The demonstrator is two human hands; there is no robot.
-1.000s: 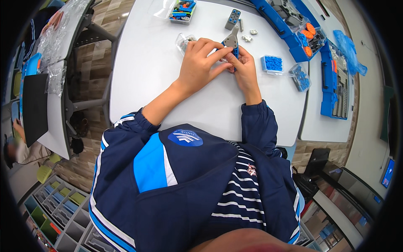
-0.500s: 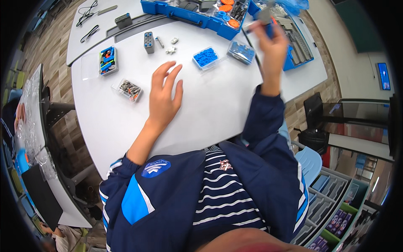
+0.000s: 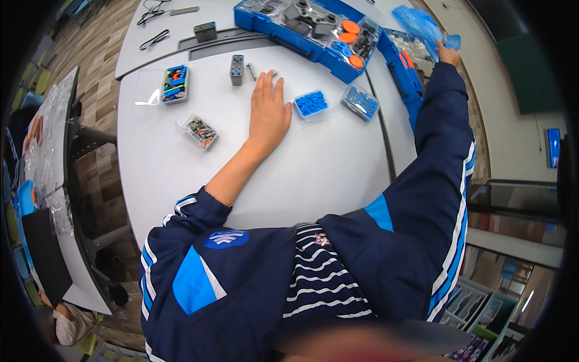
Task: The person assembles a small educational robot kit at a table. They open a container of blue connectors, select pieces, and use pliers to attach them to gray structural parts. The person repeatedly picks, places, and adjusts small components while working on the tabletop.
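My left hand [image 3: 269,114] lies flat on the white table with its fingers stretched out, holding nothing. Its fingertips reach small pale plastic pieces, which they partly cover. Just left of them are a thin grey rod piece [image 3: 251,72] and a grey block with blue-ringed holes [image 3: 236,70]. At the far right, my right arm is stretched out over a parts case. There my right hand [image 3: 449,55] pinches the edge of a crumpled, clear blue plastic bag [image 3: 416,23]. A small box of blue pegs [image 3: 311,104] sits right of my left hand.
A large blue case [image 3: 289,37] with a grey controller and orange wheels stands at the back. Beside it is another blue parts case [image 3: 403,75]. Small clear boxes hold blue pieces [image 3: 360,102], mixed connectors [image 3: 201,132] and coloured parts [image 3: 175,84]. Black cables [image 3: 155,39] lie far left.
My right hand has reached farther out to the right, from above the parts case to the blue bag. My left hand has come down flat beside the small pale pieces. The view has shifted.
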